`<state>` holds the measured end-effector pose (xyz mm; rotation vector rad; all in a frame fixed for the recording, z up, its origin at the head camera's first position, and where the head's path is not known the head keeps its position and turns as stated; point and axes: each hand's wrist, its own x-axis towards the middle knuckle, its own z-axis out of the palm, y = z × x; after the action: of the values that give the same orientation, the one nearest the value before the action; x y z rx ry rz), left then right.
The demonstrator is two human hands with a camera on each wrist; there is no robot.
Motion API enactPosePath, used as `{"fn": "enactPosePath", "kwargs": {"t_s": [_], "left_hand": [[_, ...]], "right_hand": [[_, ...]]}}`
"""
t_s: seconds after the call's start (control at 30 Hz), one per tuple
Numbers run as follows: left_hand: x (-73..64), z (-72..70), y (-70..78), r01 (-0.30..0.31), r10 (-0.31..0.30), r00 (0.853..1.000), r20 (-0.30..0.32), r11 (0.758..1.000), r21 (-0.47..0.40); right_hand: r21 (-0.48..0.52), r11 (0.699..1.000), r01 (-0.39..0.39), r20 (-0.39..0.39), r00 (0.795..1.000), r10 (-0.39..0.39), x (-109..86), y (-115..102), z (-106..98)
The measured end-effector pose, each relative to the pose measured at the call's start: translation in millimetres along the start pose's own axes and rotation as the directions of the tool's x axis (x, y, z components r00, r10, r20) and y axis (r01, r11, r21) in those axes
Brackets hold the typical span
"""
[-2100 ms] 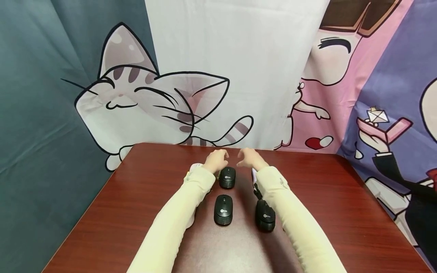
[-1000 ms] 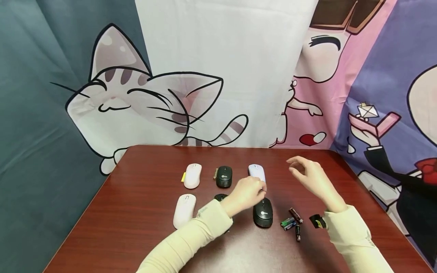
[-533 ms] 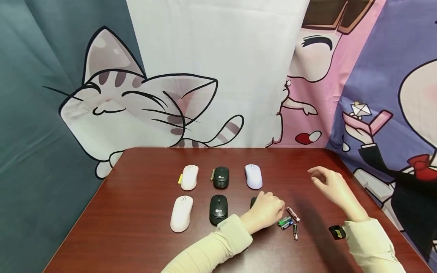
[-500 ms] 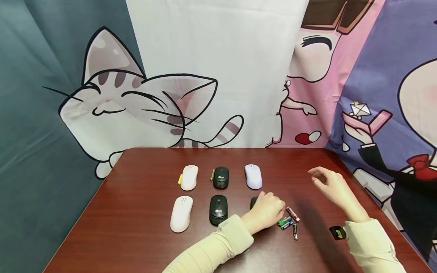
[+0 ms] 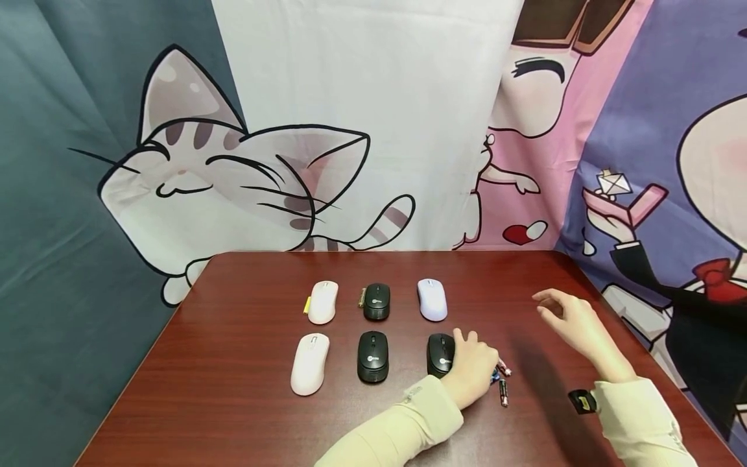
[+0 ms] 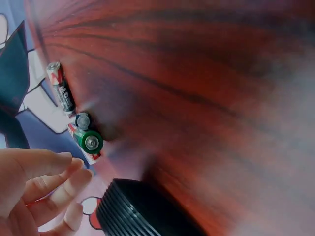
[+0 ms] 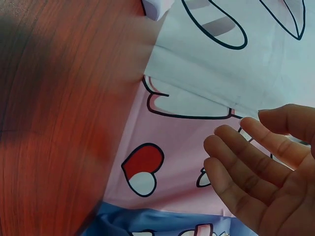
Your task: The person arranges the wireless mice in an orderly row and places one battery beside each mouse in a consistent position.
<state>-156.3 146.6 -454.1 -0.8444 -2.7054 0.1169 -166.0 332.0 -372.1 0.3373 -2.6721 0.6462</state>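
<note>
My left hand point(image 5: 474, 368) hovers over a few small batteries point(image 5: 504, 393), between them and the front right black mouse point(image 5: 439, 353). In the left wrist view, its loosely bent fingers hold nothing and lie close to a green battery point(image 6: 91, 142). A battery with red, white and black markings point(image 6: 61, 88) lies a little apart. The near end of the black mouse point(image 6: 133, 211) shows beside the fingers. My right hand point(image 5: 578, 324) is raised over the table's right side, fingers relaxed with nothing in them, as the right wrist view shows too.
On the brown table point(image 5: 233, 363) more mice stand in two rows: white ones point(image 5: 323, 302) at left, black ones point(image 5: 373, 357) in the middle, a pale lilac one point(image 5: 432, 300) at back right. A yellow item point(image 5: 307, 305) lies beside the back white mouse. A printed curtain point(image 5: 373, 97) hangs behind.
Both hands have parted from the back middle of the table. My left hand has moved right and nearer, to the batteries; my right hand has moved far right.
</note>
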Motion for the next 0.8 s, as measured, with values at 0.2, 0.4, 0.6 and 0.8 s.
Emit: {"fn": "enactPosePath", "kwargs": {"t_s": [0.2,0.4,0.6,0.8], "left_hand": [[5.0,2.4,8.3,0.014,-0.016,0.999,0.038,0.999,0.044],[7.9,6.1,10.6,0.055,-0.059,0.995,0.078,0.997,0.051],[6.4,3.8,13.7,0.048,-0.049,0.996,0.076,0.999,0.018],[8.0,1.7,18.1,0.042,-0.045,0.992,0.12,0.999,0.021]], "right_hand": [[-0.002,1.0,0.009,-0.015,1.0,-0.009,-2.1,-0.4,2.7],[0.002,1.0,0.006,-0.009,1.0,-0.006,-4.4,0.7,4.4],[-0.005,1.0,-0.007,-0.004,1.0,0.007,-7.5,1.5,5.2],[-0.001,1.0,-0.009,-0.007,1.0,0.009,-7.2,1.1,4.5]]}}
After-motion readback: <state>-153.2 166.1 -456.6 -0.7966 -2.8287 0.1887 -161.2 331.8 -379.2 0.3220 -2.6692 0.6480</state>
